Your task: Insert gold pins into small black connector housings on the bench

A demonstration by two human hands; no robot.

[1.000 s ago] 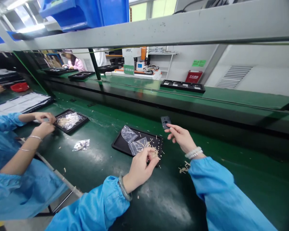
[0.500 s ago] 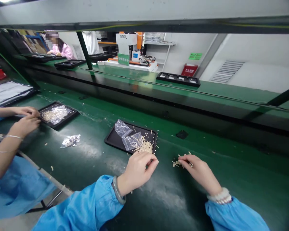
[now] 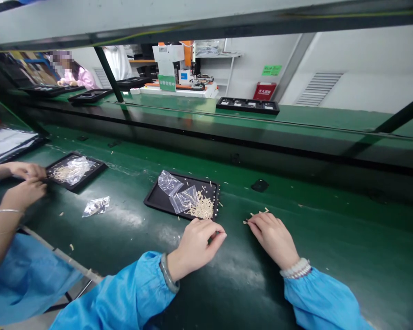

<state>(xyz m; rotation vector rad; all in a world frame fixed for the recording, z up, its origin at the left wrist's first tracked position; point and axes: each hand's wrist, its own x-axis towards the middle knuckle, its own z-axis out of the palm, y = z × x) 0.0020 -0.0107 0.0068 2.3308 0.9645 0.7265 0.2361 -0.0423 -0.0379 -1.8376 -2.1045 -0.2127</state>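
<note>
My left hand [image 3: 199, 243] hovers over the green bench just in front of a black tray [image 3: 154, 200], thumb and forefinger pinched together; whatever sits at the fingertips is too small to name. In that tray lie clear plastic bags [image 3: 184, 200] and a heap of small beige strips [image 3: 202, 206]. To the right, my right hand [image 3: 272, 236] reaches down to a little cluster of the same strips [image 3: 266, 210] on the bench. Its fingers are drawn together and cover most of the cluster, hiding what they grip.
At left a co-worker's hands [image 3: 24, 185] are beside another black tray [image 3: 98, 172] of strips and plastic. A small clear bag [image 3: 96, 206] lies between the trays. Behind the bench runs a raised ledge with a long black tray [image 3: 248, 106]. A dark flat piece [image 3: 259, 185] lies near the back.
My right hand has shifted left and now covers more of the strip cluster. My left hand keeps its pinch almost in place. The view has turned slightly.
</note>
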